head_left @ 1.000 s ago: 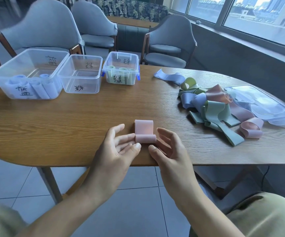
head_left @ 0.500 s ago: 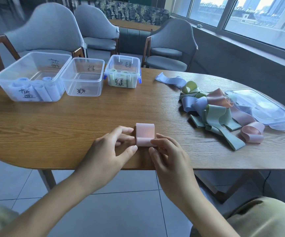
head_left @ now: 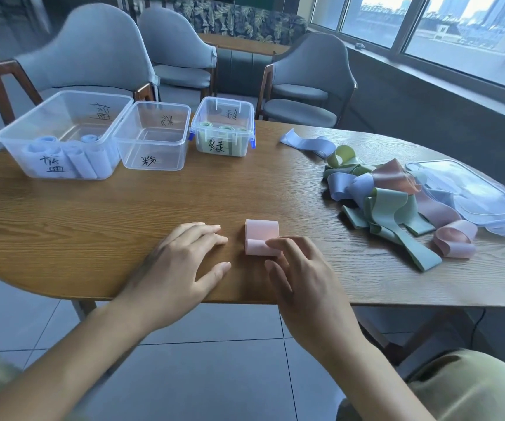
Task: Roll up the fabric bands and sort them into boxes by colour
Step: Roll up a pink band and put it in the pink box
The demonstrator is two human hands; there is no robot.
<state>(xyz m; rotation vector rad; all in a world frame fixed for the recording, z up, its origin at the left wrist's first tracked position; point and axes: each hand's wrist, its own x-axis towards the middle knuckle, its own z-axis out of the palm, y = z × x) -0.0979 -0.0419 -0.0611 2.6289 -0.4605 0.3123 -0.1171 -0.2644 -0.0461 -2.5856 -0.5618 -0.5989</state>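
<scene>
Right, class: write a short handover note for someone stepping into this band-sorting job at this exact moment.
Left hand: open, flat on the table, holding nothing.
Right hand: open, fingertips on the pink band, which is partly rolled.
Done: blue rolls in the left box, green rolls in the right box. The middle box holds nothing.
Left: finish the pink roll and box it, then work through the loose pile to the right.
</scene>
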